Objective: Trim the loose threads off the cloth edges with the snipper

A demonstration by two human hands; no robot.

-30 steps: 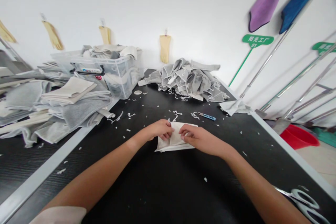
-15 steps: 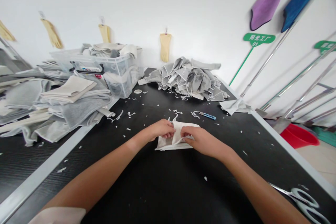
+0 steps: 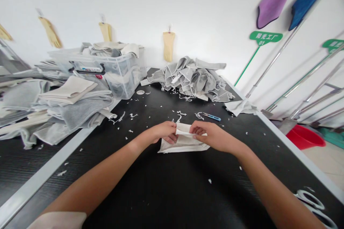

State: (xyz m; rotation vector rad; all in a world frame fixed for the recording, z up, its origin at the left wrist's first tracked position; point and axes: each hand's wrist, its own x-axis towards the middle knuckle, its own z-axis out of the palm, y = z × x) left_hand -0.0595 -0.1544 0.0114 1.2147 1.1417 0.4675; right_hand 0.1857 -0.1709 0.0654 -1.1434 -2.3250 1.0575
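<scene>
A small piece of off-white cloth (image 3: 185, 145) with a sewn edge lies on the black table, its far part folded up. At its left side my left hand (image 3: 167, 132) pinches the raised edge between thumb and fingers. My right hand (image 3: 205, 134) grips the same raised edge at the right, fingers curled. Just beyond the cloth are loose thread scraps (image 3: 181, 114) and small thread snips with a blue handle (image 3: 211, 116). White-handled scissors (image 3: 310, 198) lie at the lower right, partly hidden behind my right forearm.
Behind stands a heap of grey cloth pieces (image 3: 193, 78). At the left are stacked cloths (image 3: 70, 93) and a clear plastic box (image 3: 118, 75) full of cloth. A flat cloth (image 3: 240, 107) lies by the right table edge; a red basin (image 3: 305, 137) is beyond it.
My right hand has moved slightly right and up with the cloth's edge, and the raised edge is now stretched between both hands. My left hand stays nearly in place.
</scene>
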